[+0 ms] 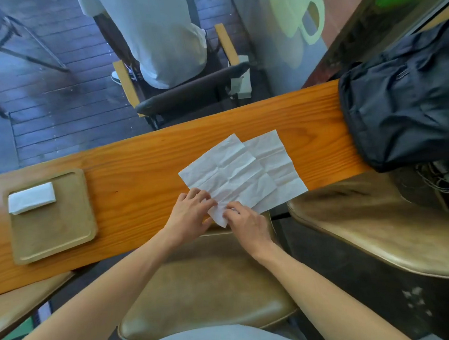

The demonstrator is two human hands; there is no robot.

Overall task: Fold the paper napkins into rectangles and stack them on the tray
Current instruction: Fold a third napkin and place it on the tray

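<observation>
Narrow wooden worktop (pixel 143 159). Top napkin (pixel 229 174) flat, near corner pinched by left hand (pixel 188 216) and right hand (pixel 244 225); second napkin (pixel 278 160) underneath. Folding just starting. Next: corner over, edges matched, then tray (pixel 63 234) far left, beside folded napkin (pixel 31 198).

lower napkin (pixel 279 166) half covered, backpack (pixel 405 114) cropped

Paper, wood and worn leather under my hands

The napkin (pixel 229 172) I pinch is thin, creased white paper; the counter (pixel 137 160) is glossy orange grained wood, the tray (pixel 59 223) matt tan, the stool seat (pixel 205 290) shiny worn leather, the bag (pixel 405 109) dark cloth.
</observation>
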